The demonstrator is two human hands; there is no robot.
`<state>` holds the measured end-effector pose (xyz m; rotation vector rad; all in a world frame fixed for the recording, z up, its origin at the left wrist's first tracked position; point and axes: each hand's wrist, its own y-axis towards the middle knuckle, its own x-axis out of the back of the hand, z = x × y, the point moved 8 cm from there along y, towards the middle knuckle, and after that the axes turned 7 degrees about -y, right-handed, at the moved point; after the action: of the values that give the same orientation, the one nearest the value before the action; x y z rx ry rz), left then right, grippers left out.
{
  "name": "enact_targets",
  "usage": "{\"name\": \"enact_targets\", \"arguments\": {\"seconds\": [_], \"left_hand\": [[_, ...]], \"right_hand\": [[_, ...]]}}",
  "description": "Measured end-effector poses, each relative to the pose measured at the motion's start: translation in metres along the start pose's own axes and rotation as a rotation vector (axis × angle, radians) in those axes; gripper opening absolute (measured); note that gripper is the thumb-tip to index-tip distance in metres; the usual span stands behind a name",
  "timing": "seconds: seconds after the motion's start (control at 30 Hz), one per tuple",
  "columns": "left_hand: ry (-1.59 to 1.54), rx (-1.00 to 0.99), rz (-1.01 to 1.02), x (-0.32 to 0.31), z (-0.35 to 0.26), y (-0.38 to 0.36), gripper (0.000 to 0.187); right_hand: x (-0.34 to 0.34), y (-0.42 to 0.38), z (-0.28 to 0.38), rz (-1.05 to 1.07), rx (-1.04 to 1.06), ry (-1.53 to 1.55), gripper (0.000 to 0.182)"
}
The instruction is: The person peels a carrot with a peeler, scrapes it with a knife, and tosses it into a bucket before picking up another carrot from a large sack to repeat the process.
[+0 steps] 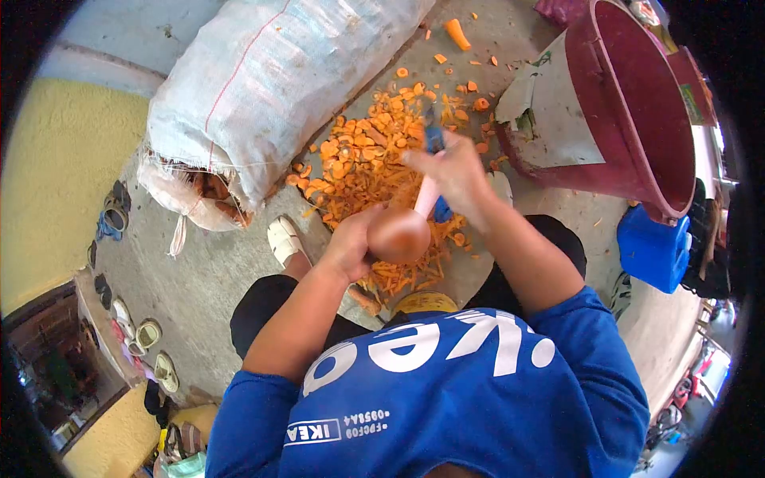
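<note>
My left hand (352, 244) is wrapped round the side of a rounded brownish-orange thing (398, 236), blurred, with a pale narrow part rising from its upper right. Above and to the right of it, my right hand (454, 169) is closed round a tool with a dark blue handle (434, 137); its far end is smeared by motion. Beneath both hands, orange slices and peelings (362, 151) lie heaped on the concrete floor.
A large white woven sack (263, 88) lies at the upper left. At the right a dark red tub (590, 111) leans beside a blue container (653, 248). Sandals (166, 371) lie at the lower left. A yellow object (425, 302) is between my legs.
</note>
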<state>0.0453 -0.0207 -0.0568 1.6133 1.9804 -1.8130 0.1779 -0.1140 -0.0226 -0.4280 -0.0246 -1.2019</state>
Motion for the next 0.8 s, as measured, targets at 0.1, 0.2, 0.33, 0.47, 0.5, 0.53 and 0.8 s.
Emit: {"name": "enact_targets", "arguments": {"seconds": [0.1,0.2,0.33,0.47,0.5,0.53,0.8], "left_hand": [[0.096,-0.052,0.093,-0.001,0.000,0.004,0.031],[0.059,-0.062,0.045,-0.006,-0.003,-0.003,0.032],[-0.007,-0.026,0.057,-0.007,0.000,-0.002,0.033],[-0.038,0.056,0.119,-0.011,0.006,-0.002,0.033],[-0.014,0.034,0.086,-0.006,0.007,0.001,0.033],[0.010,0.012,0.052,-0.001,0.007,0.003,0.033],[-0.065,0.035,0.075,0.000,0.009,0.006,0.034]], "right_hand": [[0.020,0.019,-0.012,-0.080,-0.149,-0.125,0.023],[0.077,0.048,-0.015,-0.382,-0.145,-0.166,0.020],[0.026,0.012,0.000,-0.145,-0.053,0.078,0.027],[0.013,0.009,-0.009,-0.083,-0.074,-0.070,0.025],[0.026,0.023,-0.018,-0.140,-0.124,-0.066,0.023],[0.057,0.042,-0.029,-0.312,-0.121,-0.194,0.025],[-0.003,-0.012,0.019,0.050,0.022,-0.068,0.022]]}}
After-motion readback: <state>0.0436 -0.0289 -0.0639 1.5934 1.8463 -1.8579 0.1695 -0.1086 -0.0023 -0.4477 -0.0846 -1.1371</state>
